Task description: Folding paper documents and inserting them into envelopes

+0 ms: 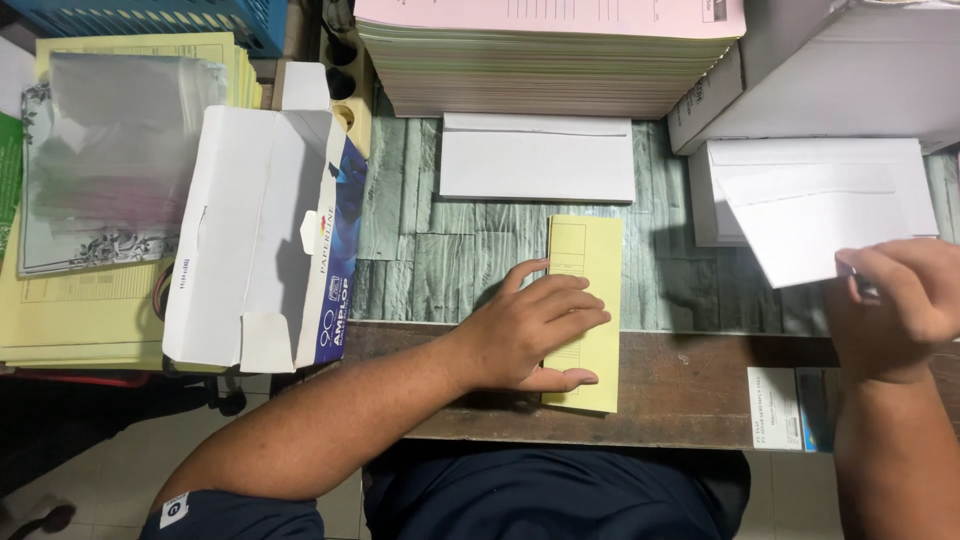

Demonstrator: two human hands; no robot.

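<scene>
- My left hand (530,330) lay flat, fingers spread, pressing the folded yellow slip (585,300) onto the table (690,385) at the centre of the frame.
- My right hand (895,305), at the right edge, pinched a white envelope (800,235) by its lower corner; a dark object, perhaps a pen, showed between the fingers.
- Both papers looked light, thin and easily creased, so edges or corners seemed the best hold.
- An open envelope box (260,240) lay at left.

A narrow folded sheet of pale yellow paper (585,300) lies flat and lengthwise across the dark wooden table edge (700,385), while a plain white paper envelope (800,235) hangs tilted above that edge, to the yellow sheet's right.
</scene>
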